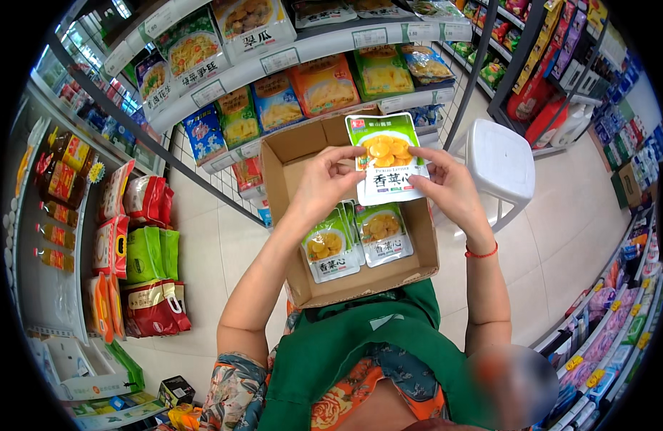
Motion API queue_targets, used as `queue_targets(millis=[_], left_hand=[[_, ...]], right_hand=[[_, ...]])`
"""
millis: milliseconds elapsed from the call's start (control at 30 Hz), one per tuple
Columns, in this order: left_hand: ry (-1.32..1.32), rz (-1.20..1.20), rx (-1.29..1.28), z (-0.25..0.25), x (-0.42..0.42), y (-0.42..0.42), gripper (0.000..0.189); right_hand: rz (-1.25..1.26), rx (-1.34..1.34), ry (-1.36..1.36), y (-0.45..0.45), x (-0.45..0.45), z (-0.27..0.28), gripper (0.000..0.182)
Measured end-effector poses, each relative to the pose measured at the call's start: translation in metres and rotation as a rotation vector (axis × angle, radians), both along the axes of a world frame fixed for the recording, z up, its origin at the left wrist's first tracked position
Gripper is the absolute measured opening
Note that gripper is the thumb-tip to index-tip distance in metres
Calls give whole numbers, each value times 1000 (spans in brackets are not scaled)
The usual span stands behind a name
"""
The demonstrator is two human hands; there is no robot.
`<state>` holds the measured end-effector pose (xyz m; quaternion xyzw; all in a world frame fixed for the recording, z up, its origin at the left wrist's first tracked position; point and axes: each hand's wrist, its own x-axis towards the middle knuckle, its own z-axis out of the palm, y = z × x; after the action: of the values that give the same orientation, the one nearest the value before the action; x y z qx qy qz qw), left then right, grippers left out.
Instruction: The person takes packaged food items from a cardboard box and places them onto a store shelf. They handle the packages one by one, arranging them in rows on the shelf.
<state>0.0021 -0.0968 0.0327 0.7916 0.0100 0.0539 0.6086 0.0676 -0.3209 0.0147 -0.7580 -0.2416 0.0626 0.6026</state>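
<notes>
Both hands hold one green and white pouch of pickled lettuce [388,161] upright, its printed front facing up to me. My left hand [334,175] grips its left edge between thumb and fingers. At the right edge, my right hand [444,180] pinches it the same way; a red cord circles that wrist. Below the pouch, an open cardboard box [358,293] rests against my green apron. Inside lie several matching pouches in two overlapping groups, one on the left [331,250] and one on the right [384,234].
A wire-sided shelf rack [288,59] with packaged foods stands ahead. To its right is a white plastic stool [501,159]. Bagged goods [148,256] and oil bottles [56,234] are at the left; another stocked shelf [606,323] curves along the right.
</notes>
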Motion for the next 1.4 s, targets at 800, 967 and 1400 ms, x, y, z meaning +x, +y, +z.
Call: queue_targets(millis=[800, 967, 1400], left_hand=[[-427, 151, 511, 107, 173, 17, 51], [-464, 243, 653, 117, 211, 26, 50], [-533, 293, 778, 115, 276, 41, 49]], right_hand=[[-207, -173, -507, 33, 157, 121, 37], [-234, -193, -627, 54, 197, 133, 35], [-271, -257, -605, 82, 267, 130, 35]])
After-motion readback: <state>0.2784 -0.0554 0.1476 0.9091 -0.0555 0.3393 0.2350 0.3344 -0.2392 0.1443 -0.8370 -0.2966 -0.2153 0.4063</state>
